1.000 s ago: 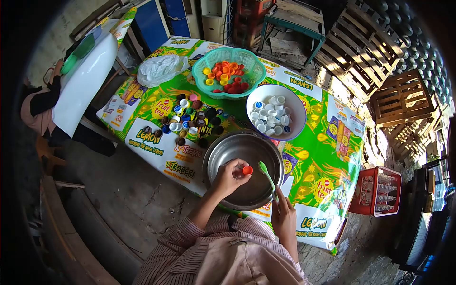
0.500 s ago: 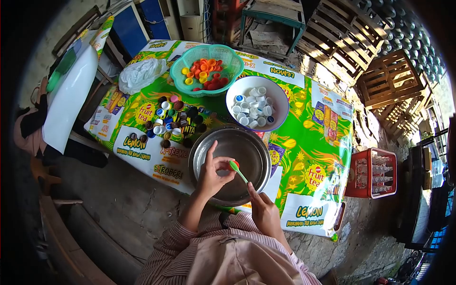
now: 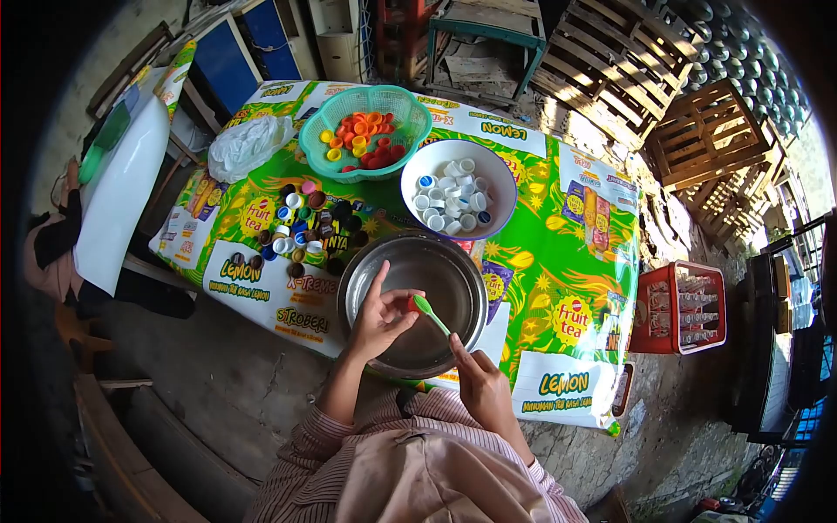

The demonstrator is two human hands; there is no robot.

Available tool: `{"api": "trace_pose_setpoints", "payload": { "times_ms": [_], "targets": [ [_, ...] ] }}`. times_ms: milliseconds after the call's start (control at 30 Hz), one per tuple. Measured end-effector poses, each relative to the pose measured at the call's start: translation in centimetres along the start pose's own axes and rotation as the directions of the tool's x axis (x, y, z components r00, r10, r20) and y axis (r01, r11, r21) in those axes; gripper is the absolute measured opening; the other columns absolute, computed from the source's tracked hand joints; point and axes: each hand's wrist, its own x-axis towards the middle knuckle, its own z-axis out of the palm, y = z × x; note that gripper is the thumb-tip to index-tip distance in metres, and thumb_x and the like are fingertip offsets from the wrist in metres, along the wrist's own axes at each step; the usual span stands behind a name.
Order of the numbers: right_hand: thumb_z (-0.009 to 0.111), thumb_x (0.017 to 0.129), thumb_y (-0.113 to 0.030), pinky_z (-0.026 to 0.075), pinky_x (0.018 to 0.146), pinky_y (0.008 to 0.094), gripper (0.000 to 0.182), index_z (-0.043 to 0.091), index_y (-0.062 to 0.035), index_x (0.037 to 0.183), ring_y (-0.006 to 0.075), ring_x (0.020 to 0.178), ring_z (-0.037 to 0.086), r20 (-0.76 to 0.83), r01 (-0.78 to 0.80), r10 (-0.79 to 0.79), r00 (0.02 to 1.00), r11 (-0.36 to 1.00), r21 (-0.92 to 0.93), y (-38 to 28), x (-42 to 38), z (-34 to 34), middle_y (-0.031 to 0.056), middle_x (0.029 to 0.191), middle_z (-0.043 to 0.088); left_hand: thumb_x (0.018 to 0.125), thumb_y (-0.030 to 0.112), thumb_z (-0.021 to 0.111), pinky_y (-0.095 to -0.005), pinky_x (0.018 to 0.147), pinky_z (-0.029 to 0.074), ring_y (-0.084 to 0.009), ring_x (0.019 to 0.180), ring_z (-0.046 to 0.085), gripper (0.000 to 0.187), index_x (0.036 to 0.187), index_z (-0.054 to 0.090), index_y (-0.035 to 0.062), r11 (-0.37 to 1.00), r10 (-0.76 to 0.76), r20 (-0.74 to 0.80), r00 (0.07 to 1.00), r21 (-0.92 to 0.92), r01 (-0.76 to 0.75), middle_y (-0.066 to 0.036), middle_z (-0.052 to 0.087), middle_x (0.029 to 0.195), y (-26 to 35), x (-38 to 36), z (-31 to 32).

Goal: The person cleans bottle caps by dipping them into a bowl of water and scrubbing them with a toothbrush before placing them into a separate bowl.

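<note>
A person in a striped shirt, seen from above, works over a steel basin (image 3: 436, 266) at the near edge of a bench (image 3: 575, 253) covered in a bright green printed cloth.

The left hand (image 3: 377, 321) hovers over the basin, its fingers pinched around a small red bottle cap (image 3: 411, 303), with the index finger stretched up toward 12 o'clock. The right hand (image 3: 482, 390) sits at the basin's 5 o'clock rim, fingers clenched around the handle of a green toothbrush (image 3: 431, 314). The brush slants up toward 10 o'clock, and its head touches the red cap.

At 12 o'clock from the basin, just beside its rim, stands a white bowl (image 3: 495, 177) of white and blue caps. At 11 o'clock, farther back, a teal basket (image 3: 316, 139) holds red, orange and yellow caps. A loose cluster of mixed caps (image 3: 309, 222), dark, white, blue and pink, lies on the cloth at 10 o'clock from the basin. A crumpled clear plastic bag (image 3: 247, 144) rests to the left of the basket.

On the ground at 3 o'clock, beside the bench, sits a red crate (image 3: 649, 314) of bottles. Wooden pallets (image 3: 663, 96) are stacked behind it.
</note>
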Motion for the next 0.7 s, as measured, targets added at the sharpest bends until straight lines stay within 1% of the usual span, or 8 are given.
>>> {"api": "trace_pose_setpoints", "payload": {
  "times_ms": [67,100,133,200,333,433,500,700],
  "targets": [
    [0.056,0.083,-0.001,0.044,0.053,0.0389,0.052,0.048,-0.0192,0.131,0.0294,0.056,0.055,-0.01,0.007,-0.007,1.0,0.999,0.049,0.2,0.04,0.18,0.0127,0.069,0.053,0.083,0.003,0.061,-0.0323,0.092,0.046,-0.0172,0.104,0.057,0.074,0.143,0.017,0.0065,0.972,-0.122,0.055,0.991,-0.196,0.131,-0.014,0.057,0.114,0.74,0.03,-0.1],
    [0.056,0.083,-0.001,0.044,0.053,0.0393,0.052,0.048,-0.019,0.131,0.0297,0.056,0.054,-0.016,0.013,-0.012,1.0,0.995,0.103,0.29,0.03,0.33,0.0132,0.069,0.053,0.083,0.003,0.061,-0.0323,0.092,0.046,-0.0172,0.104,0.057,0.074,0.143,0.017,0.0065,0.972,-0.122,0.058,0.991,-0.196,0.131,-0.014,0.057,0.114,0.51,0.07,-0.16],
    [0.056,0.084,-0.001,0.044,0.053,0.0397,0.052,0.047,-0.0183,0.132,0.0302,0.056,0.054,-0.028,0.007,-0.003,1.0,0.988,0.153,0.31,0.11,0.43,0.0138,0.07,0.053,0.085,0.004,0.06,-0.033,0.092,0.046,-0.0174,0.106,0.056,0.067,0.141,0.023,0.0058,0.953,-0.147,0.091,0.985,-0.253,0.166,-0.013,0.056,0.116,0.07,0.08,-0.23],
    [0.056,0.084,-0.001,0.044,0.053,0.0396,0.052,0.047,-0.0183,0.132,0.03,0.056,0.054,-0.03,-0.017,0.021,0.999,0.994,0.106,0.13,0.14,0.21,0.0134,0.07,0.053,0.088,0.003,0.055,-0.0344,0.094,0.046,-0.0185,0.108,0.055,0.052,0.136,0.034,0.0053,0.909,-0.193,0.127,0.973,-0.351,0.226,-0.011,0.054,0.119,-0.1,-0.1,-0.07],
    [0.057,0.083,-0.002,0.043,0.051,0.0392,0.052,0.048,-0.0188,0.132,0.0291,0.054,0.054,-0.011,-0.04,0.039,0.999,0.999,-0.023,-0.24,0.0,-0.39,0.0122,0.07,0.053,0.088,0.005,0.056,-0.0353,0.094,0.046,-0.0195,0.108,0.055,0.051,0.135,0.034,0.0044,0.908,-0.208,0.129,0.97,-0.343,0.24,-0.01,0.054,0.119,0.48,-0.11,0.17],
    [0.057,0.083,-0.003,0.044,0.05,0.0388,0.052,0.048,-0.0193,0.131,0.028,0.054,0.054,0.014,0.0,0.001,1.0,1.0,-0.031,0.24,-0.11,0.0,0.0112,0.07,0.053,0.089,0.006,0.057,-0.0348,0.094,0.047,-0.0203,0.108,0.055,0.053,0.136,0.033,0.0044,0.885,-0.234,0.106,0.967,-0.389,0.256,-0.009,0.053,0.119,0.58,-0.01,0.1],
    [0.057,0.083,-0.003,0.045,0.05,0.0386,0.051,0.048,-0.0191,0.131,0.0277,0.055,0.055,0.0,-0.019,0.019,1.0,0.999,-0.039,0.38,-0.06,0.04,0.0108,0.07,0.054,0.088,0.004,0.058,-0.0337,0.092,0.049,-0.019,0.108,0.055,0.054,0.136,0.032,0.0037,0.931,-0.217,0.099,0.971,-0.279,0.236,-0.011,0.053,0.118,0.09,-0.02,-0.2],
    [0.057,0.083,-0.003,0.047,0.051,0.0385,0.051,0.049,-0.0183,0.131,0.0272,0.057,0.058,0.016,-0.019,0.02,1.0,0.998,-0.059,0.49,-0.27,0.37,0.0094,0.072,0.056,0.088,0.004,0.057,-0.0329,0.092,0.049,-0.0197,0.108,0.055,0.055,0.136,0.031,0.0031,0.923,-0.236,0.08,0.968,-0.294,0.249,-0.015,0.054,0.12,0.24,-0.32,-0.09]
  ]
}}
